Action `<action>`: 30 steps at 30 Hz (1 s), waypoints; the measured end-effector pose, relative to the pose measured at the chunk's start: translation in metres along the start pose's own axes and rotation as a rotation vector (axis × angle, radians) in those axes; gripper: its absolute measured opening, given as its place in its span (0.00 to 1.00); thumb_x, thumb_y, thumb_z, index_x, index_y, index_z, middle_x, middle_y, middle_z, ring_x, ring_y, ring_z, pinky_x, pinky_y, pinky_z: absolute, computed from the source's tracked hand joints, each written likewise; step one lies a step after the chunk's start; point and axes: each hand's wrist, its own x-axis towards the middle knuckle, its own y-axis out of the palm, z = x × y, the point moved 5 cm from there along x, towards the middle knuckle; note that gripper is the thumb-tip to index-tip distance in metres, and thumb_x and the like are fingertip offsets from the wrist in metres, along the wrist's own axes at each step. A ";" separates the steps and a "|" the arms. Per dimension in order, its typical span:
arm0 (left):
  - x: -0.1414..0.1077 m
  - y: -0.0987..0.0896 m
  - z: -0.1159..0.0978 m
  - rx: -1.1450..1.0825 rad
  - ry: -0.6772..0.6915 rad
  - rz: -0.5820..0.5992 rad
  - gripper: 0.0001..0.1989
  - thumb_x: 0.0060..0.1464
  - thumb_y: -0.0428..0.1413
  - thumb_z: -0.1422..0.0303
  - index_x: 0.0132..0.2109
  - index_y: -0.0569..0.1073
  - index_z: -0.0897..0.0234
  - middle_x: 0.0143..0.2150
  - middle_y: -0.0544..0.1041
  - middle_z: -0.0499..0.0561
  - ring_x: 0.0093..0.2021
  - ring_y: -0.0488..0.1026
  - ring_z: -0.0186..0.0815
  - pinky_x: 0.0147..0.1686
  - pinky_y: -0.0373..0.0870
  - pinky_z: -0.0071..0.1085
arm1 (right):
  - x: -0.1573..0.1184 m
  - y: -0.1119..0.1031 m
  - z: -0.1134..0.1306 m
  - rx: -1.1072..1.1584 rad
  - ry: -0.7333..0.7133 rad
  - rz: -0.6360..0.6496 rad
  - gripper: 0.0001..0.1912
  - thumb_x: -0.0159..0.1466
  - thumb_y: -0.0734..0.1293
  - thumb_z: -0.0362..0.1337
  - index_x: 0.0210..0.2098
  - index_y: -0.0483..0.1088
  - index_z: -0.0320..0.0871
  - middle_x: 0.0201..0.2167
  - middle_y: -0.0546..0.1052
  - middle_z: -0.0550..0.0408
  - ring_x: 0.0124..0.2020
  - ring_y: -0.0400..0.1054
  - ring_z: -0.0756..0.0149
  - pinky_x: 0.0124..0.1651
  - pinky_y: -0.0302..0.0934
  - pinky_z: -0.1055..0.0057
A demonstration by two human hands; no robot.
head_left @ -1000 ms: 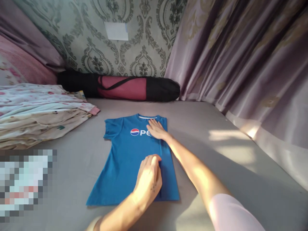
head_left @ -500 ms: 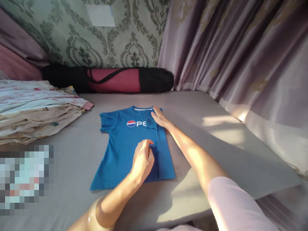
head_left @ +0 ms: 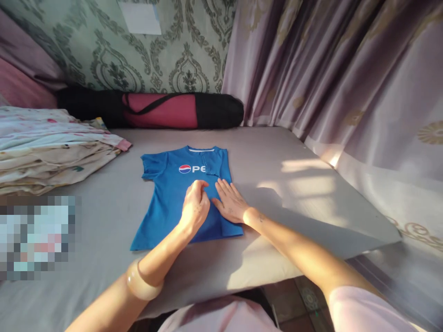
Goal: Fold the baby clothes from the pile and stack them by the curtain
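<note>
The blue T-shirt [head_left: 166, 203] is lying front up on the grey sheet [head_left: 263, 152], its neckline facing away from the person. Its right-hand side is lying folded inward, and the folded sleeve [head_left: 212, 164] is covering the end of the printed lettering. The right hand [head_left: 232, 203] is resting open, fingers spread, on the folded side below that sleeve. The left hand [head_left: 195, 207] is forming a loosely closed curl over the middle of the shirt; whether it is pinching any cloth, I cannot tell.

The likeliest trouble is creasing: if the flat palm is dragging rather than pressing, the loose upper layer could be bunching or sliding over the lower one. The sleeve is lying without a hand on it, so a tug on the folded strip could be skewing it. If the curled fingers are catching the front, lifting them could be pulling the fold open. The sheet is giving softly too, so its own wrinkles could be carrying into the shirt. The heap of patterned cloth [head_left: 51, 157] is lying well apart, posing little risk.
</note>
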 end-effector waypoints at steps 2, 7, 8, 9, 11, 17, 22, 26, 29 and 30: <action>0.000 -0.013 -0.004 0.050 0.004 0.032 0.14 0.58 0.41 0.72 0.46 0.69 0.65 0.43 0.75 0.55 0.47 0.71 0.39 0.50 0.67 0.37 | -0.009 -0.009 0.007 0.000 -0.032 -0.048 0.37 0.72 0.45 0.51 0.70 0.43 0.30 0.72 0.40 0.43 0.72 0.30 0.57 0.72 0.30 0.56; -0.005 -0.062 0.012 0.222 -0.044 0.054 0.15 0.61 0.42 0.62 0.46 0.69 0.61 0.39 0.75 0.52 0.44 0.72 0.39 0.48 0.68 0.36 | -0.040 -0.004 0.020 -0.013 -0.134 -0.145 0.35 0.72 0.47 0.50 0.70 0.46 0.34 0.71 0.46 0.46 0.72 0.34 0.58 0.72 0.36 0.56; -0.008 -0.072 0.020 0.265 -0.057 0.034 0.15 0.61 0.42 0.61 0.45 0.69 0.61 0.39 0.75 0.53 0.44 0.72 0.40 0.47 0.68 0.36 | -0.043 0.002 0.020 -0.012 -0.140 -0.120 0.34 0.72 0.47 0.49 0.70 0.47 0.33 0.71 0.47 0.45 0.72 0.36 0.58 0.72 0.37 0.57; -0.011 -0.083 0.030 0.310 -0.068 0.009 0.16 0.60 0.43 0.59 0.45 0.69 0.61 0.40 0.75 0.53 0.44 0.72 0.41 0.47 0.68 0.36 | -0.046 0.006 0.019 -0.012 -0.143 -0.099 0.34 0.72 0.48 0.49 0.70 0.48 0.32 0.71 0.47 0.45 0.72 0.36 0.58 0.72 0.37 0.58; -0.021 -0.102 0.051 0.395 -0.108 -0.050 0.18 0.59 0.43 0.56 0.46 0.70 0.62 0.41 0.75 0.56 0.45 0.73 0.42 0.47 0.69 0.38 | -0.046 0.007 0.018 -0.015 -0.148 -0.073 0.35 0.72 0.49 0.50 0.69 0.49 0.31 0.71 0.46 0.44 0.72 0.36 0.57 0.72 0.37 0.58; -0.055 -0.129 0.102 0.442 -0.233 -0.069 0.21 0.57 0.47 0.50 0.47 0.69 0.60 0.39 0.76 0.54 0.40 0.74 0.42 0.40 0.71 0.36 | 0.003 -0.034 0.012 0.030 -0.126 -0.047 0.31 0.73 0.45 0.49 0.62 0.65 0.41 0.64 0.66 0.48 0.66 0.56 0.60 0.68 0.49 0.63; -0.062 -0.128 0.101 0.470 -0.312 -0.076 0.18 0.57 0.48 0.51 0.41 0.71 0.60 0.34 0.76 0.52 0.37 0.74 0.41 0.37 0.70 0.34 | 0.097 -0.064 -0.017 -0.017 0.092 -0.238 0.33 0.72 0.46 0.45 0.69 0.48 0.28 0.71 0.47 0.41 0.72 0.38 0.55 0.70 0.37 0.59; -0.062 -0.126 0.095 0.430 -0.398 -0.045 0.16 0.58 0.47 0.52 0.39 0.70 0.58 0.31 0.77 0.49 0.33 0.74 0.38 0.32 0.67 0.30 | 0.146 -0.051 -0.033 -0.096 0.178 -0.322 0.35 0.72 0.45 0.46 0.70 0.44 0.27 0.72 0.42 0.40 0.72 0.32 0.55 0.70 0.31 0.56; -0.063 -0.124 0.097 0.399 -0.457 -0.008 0.16 0.58 0.48 0.52 0.38 0.70 0.57 0.31 0.77 0.48 0.33 0.74 0.38 0.30 0.66 0.29 | 0.160 -0.029 -0.039 -0.129 0.178 -0.225 0.36 0.72 0.44 0.48 0.70 0.44 0.27 0.72 0.44 0.40 0.72 0.34 0.55 0.70 0.32 0.55; -0.064 -0.124 0.098 0.391 -0.467 -0.005 0.16 0.58 0.47 0.52 0.38 0.70 0.57 0.31 0.77 0.48 0.33 0.74 0.38 0.30 0.65 0.29 | 0.161 -0.024 -0.041 -0.132 0.180 -0.175 0.36 0.72 0.45 0.49 0.70 0.45 0.27 0.71 0.44 0.40 0.72 0.35 0.54 0.70 0.33 0.54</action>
